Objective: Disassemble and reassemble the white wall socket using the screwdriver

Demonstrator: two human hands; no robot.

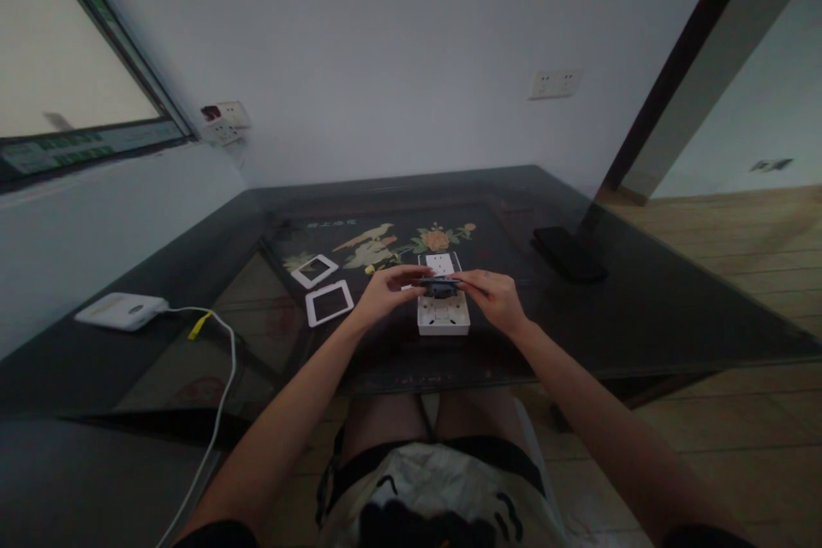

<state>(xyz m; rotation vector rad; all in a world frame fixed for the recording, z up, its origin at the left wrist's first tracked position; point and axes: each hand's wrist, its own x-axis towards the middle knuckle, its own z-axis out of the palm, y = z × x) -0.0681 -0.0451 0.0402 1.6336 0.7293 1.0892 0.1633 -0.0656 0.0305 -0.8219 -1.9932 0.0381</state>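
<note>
Between my two hands is a socket module [440,288], its dark back turned toward me and tilted over a white mounting box. My left hand [388,291] pinches its left end, and my right hand [491,293] grips the right end. Below it, the near half of the white mounting box [444,327] lies open on the dark table. A white socket face [440,264] sits in the box's far half. To the left lie two white cover frames, one nearer [311,308] and one farther [299,276].
A black phone-like object [568,254] lies on the right of the dark table [514,197]. At the left is a white device [122,311] with a white cable [226,394] running off the front edge. Wall sockets [556,84] are on the wall behind.
</note>
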